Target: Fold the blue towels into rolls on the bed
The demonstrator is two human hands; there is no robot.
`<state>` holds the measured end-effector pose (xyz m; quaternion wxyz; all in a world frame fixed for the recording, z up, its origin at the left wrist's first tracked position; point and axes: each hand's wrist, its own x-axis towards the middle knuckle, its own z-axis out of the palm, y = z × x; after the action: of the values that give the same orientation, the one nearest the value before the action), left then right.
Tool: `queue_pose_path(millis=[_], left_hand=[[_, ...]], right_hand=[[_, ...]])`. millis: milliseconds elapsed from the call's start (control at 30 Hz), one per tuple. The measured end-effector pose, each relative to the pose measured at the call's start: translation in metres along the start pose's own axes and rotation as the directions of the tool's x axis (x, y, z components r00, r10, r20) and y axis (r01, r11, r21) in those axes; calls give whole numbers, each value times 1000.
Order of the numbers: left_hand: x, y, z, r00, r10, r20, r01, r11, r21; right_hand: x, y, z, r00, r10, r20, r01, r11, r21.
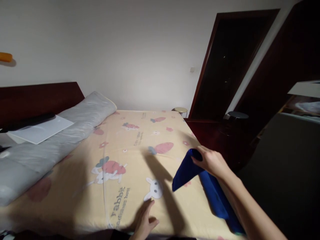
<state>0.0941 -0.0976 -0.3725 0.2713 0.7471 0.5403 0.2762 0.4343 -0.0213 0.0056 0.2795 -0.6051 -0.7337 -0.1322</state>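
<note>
A piece of blue cloth (186, 171) is pinched in my right hand (211, 161), near the right side of the bed; one end of it hangs raised above the sheet. More blue cloth (216, 196) lies along the bed's right edge, partly behind my right forearm; whether it is the same piece I cannot tell. Low in the middle, my left hand (146, 221) is over the sheet with thumb and fingers apart and nothing in it. The yellow sheet (135, 160) beneath has rabbits, carrots and lettering printed on it.
A long grey bundle (82, 115) lies along the bed's left side, with a white flat item (42, 128) on it. Behind it rises a dark headboard (42, 96). Stools (181, 110) stand beyond the bed, near a dark door (232, 66). A shelf (305, 90) is at the right.
</note>
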Motion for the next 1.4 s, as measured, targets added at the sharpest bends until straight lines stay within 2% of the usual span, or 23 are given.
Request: queue_pose_path(millis=[100,167,233,267,333,400,467,533,667,733,833,900,967,1033,1100,1133,1200,1300,1400], left_hand=[[-1,-1,0,997,65,-44,-61,995,75],[-2,-3,1,992,102,-78,-92,989,120],[-2,-6,4,982,151,-113,-133,979,152],[-2,-7,6,976,176,-132,-153,975,164],[-3,-9,9,962,216,-170,-185,966,179],[-3,-9,12,948,241,-207,-203,961,189],[-3,-9,13,941,251,-226,-209,958,195],[-4,-9,12,941,257,-221,-214,956,199],[-5,-9,10,942,271,-198,-227,949,217],[-5,-9,10,944,266,-197,-219,948,229],[-5,-9,11,949,251,-188,-206,951,229],[-4,-9,12,953,248,-174,-207,953,223],[-4,-10,14,955,243,-168,-204,954,220],[-4,-12,16,956,234,-179,-193,956,219],[-4,-15,19,955,228,-189,-185,958,218],[-4,-15,20,955,229,-190,-186,958,218],[-5,-16,20,955,232,-186,-191,958,215],[-5,-16,19,953,236,-188,-197,958,207],[-5,-16,17,955,238,-175,-201,959,201]], right_hand=[[-13,47,15,996,-77,33,81,982,-168],[-46,72,44,995,-99,32,103,972,-212],[-97,90,86,984,-160,76,173,960,-218],[-127,96,108,977,-195,87,209,953,-219],[-186,104,150,972,-236,21,234,941,-243],[-235,107,179,961,-277,19,272,926,-262],[-268,109,193,967,-255,15,247,921,-301],[-286,113,197,970,-239,38,238,908,-346],[-297,119,197,959,-267,91,281,882,-377],[-294,116,195,968,-220,123,250,897,-363],[-275,103,186,964,-26,264,113,942,-317],[-256,94,180,930,188,317,-75,938,-338],[-239,86,180,857,447,255,-328,857,-398],[-232,81,188,726,662,185,-553,722,-415],[-235,77,199,601,777,188,-676,620,-398],[-239,76,205,565,799,206,-703,597,-386],[-248,75,211,541,812,219,-731,583,-354],[-260,78,210,521,834,180,-783,552,-288],[-263,86,204,427,890,157,-860,454,-234]])
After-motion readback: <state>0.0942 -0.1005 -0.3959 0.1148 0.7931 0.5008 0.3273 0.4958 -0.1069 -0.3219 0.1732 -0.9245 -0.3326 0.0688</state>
